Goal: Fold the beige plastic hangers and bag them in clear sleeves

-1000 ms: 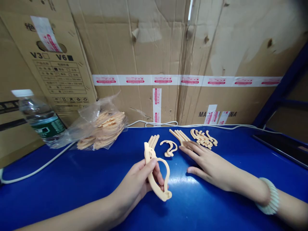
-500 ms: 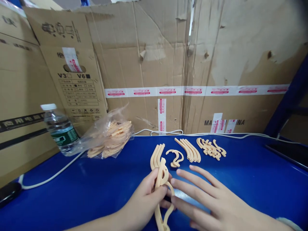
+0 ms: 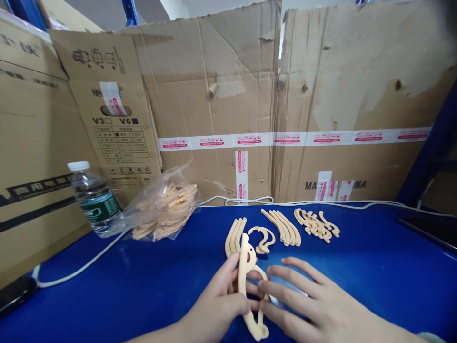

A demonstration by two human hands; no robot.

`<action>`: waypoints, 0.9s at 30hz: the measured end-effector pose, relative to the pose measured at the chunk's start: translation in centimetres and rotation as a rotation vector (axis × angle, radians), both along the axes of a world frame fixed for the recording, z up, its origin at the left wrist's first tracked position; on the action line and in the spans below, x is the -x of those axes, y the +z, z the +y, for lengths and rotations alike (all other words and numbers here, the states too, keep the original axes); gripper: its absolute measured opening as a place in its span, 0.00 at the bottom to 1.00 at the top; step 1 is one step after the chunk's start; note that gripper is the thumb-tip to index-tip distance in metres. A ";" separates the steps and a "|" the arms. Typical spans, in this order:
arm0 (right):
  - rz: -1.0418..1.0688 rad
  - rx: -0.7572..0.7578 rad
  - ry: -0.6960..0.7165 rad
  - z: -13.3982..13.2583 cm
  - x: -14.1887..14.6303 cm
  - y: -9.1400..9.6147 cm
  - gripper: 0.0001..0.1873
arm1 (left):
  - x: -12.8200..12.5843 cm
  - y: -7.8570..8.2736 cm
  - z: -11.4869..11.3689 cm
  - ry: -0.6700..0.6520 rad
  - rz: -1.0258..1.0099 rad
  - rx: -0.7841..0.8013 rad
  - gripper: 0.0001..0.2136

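Observation:
My left hand (image 3: 217, 301) grips a beige plastic hanger-shaped piece (image 3: 249, 286) upright over the blue table (image 3: 107, 295), fingers wrapped round its stem. My right hand (image 3: 314, 305) comes in from the right, fingers stretched out, with the fingertips touching the piece's curved loop. Just behind lie small groups of the same beige parts: curved strips (image 3: 234, 234), hook pieces (image 3: 263, 238), more strips (image 3: 283, 226) and a pile of hooks (image 3: 316, 223).
A clear plastic bag of beige parts (image 3: 164, 207) and a water bottle (image 3: 93, 197) stand at the back left. Cardboard boxes (image 3: 250, 95) wall the table's rear. A white cable (image 3: 82, 267) runs along the back; a dark device (image 3: 16, 293) lies far left.
My right hand left the table near the strips and came to the held piece. The piece turned more upright in my left hand. The camera view tilted upward.

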State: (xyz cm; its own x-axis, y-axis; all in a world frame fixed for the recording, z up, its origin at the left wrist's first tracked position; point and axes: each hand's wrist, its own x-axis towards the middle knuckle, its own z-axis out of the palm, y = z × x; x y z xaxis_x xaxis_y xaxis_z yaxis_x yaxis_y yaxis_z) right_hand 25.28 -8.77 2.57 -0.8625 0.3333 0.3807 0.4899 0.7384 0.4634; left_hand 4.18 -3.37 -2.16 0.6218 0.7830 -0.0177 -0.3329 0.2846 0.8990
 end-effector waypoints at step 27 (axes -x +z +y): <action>1.034 1.388 -0.067 -0.4 -1.9 -2.1 0.22 | 0.6 2.0 -0.9 0.232 0.423 -0.558 0.11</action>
State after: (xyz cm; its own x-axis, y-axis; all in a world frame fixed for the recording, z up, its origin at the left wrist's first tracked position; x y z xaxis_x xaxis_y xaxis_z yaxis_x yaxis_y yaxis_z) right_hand 27.22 -9.19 0.48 -0.4387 0.8870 0.1444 0.1941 0.2505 -0.9485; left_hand 3.59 -4.24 -0.21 0.4672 0.8563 0.2199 0.0785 -0.2879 0.9544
